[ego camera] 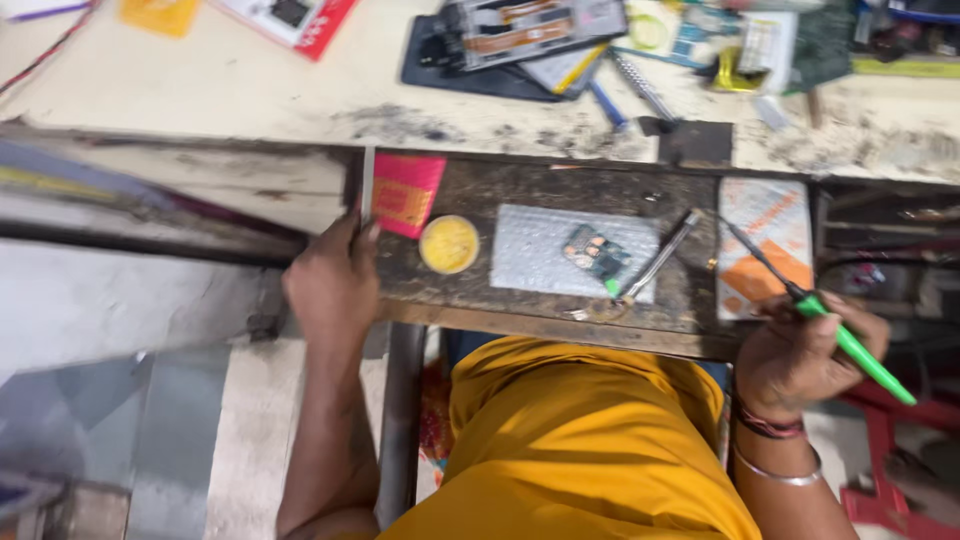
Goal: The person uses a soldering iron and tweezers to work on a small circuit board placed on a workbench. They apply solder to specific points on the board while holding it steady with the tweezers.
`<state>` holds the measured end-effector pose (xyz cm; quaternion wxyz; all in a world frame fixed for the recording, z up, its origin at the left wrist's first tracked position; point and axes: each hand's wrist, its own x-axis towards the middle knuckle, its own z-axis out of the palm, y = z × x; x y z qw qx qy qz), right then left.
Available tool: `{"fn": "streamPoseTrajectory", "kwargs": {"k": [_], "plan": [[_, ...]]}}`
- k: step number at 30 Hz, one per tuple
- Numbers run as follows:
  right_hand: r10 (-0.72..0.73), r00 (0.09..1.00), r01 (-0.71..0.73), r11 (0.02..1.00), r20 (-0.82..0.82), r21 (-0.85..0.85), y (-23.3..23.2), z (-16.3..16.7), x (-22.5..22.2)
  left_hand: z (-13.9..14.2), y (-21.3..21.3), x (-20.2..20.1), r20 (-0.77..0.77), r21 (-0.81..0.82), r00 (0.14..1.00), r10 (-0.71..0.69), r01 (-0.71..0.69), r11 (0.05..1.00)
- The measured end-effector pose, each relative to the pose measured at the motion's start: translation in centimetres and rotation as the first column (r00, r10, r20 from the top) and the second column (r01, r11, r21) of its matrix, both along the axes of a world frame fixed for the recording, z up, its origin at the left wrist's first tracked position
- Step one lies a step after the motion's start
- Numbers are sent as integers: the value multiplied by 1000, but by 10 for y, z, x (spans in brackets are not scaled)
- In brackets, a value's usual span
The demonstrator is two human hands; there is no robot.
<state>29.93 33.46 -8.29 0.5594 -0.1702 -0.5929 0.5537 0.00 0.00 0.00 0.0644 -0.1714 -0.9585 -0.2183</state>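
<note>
We see the right hand [805, 350] pinching a green-handled soldering iron [820, 318] at the dark shelf's [540, 300] right edge; the left hand [333, 280] pinches a thin metal strip [367, 185] upright beside a pink packet [405, 192]; a round yellow tin [449, 244] sits nearby.

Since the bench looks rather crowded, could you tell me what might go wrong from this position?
1. The right hand holds a green-handled soldering iron whose tip hovers over an orange and white packet; it might scorch it.
2. The small circuit board lies loose on bubble wrap, which could melt under heat.
3. The open yellow paste tin sits close to the left hand, so a nudge could knock it off the narrow shelf.
</note>
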Motion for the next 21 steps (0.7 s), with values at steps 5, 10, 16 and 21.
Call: {"fn": "streamPoseTrajectory", "kwargs": {"k": [5,10,16,21], "plan": [[11,999,-10,1000,-39,27,12,-9,16,-1,24,30,64,-194,996,58,-44,980],[-150,980,114,961,130,251,3,8,27,11,26,61,-267,-134,962,-48,12,991],[-270,943,119,820,195,560,-28,46,15,13,89,147,139,538,777,-614,461,705],[-158,926,-122,735,344,667,-48,81,-1,30,161,198,353,777,437,-827,356,520]]}}
